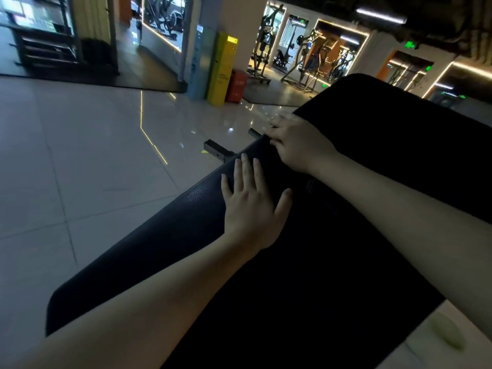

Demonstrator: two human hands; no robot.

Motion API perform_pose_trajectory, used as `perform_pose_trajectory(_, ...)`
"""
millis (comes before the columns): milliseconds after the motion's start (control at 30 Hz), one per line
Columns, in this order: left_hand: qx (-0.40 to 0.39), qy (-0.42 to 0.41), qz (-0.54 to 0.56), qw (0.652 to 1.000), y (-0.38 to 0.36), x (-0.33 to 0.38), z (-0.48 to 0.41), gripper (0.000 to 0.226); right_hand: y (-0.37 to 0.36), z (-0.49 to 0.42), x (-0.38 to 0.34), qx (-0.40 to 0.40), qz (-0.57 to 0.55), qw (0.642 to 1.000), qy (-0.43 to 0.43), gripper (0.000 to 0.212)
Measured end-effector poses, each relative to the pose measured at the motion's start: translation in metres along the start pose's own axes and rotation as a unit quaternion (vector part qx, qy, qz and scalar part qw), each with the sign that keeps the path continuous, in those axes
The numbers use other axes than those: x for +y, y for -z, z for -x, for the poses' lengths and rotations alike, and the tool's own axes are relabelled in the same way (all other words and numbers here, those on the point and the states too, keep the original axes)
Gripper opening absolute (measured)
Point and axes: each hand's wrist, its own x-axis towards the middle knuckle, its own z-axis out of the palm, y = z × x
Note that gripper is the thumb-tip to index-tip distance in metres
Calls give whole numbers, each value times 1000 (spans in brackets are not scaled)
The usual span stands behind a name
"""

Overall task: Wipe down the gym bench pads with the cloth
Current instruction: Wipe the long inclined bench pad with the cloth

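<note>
The left hand (250, 209) lies flat, fingers straight and spread, on the long bench pad (149, 251). At its 1 o'clock the right hand (298, 147) curls at the edge of the second pad (399, 145). Its blurred fingers may pinch a dark cloth, but I cannot tell.

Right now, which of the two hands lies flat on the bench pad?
The left hand, fingers straight and spread on the near pad. The right hand, farther along, has its fingers bent at the pad's edge.
</note>
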Motion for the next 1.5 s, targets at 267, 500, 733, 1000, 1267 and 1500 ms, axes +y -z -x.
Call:
perform_pose_trajectory(267,-1,-23,46,999,3,-2,2,97,5,6,-19,5,0,999,-42,42)
perform_pose_trajectory(500,1,-35,155,987,16,-13,6,83,22,111,-48,-66,-49,996,-27,48)
perform_pose_trajectory(733,-54,-106,-7,993,18,-63,43,70,16,211,-73,-78,-82,989,94,46)
perform_pose_trajectory(1000,-28,-101,-26,994,9,-71,50,86,-2,190,-63,-43,-52,987,145,43)
perform_pose_trajectory(1267,20,-106,-6,994,3,-76,47,78,-16,50,-42,28,-38,999,-14,40)
perform_pose_trajectory(1500,39,-98,11,994,2,-75,48,80,-24,4,-40,40,-15,998,-46,44)
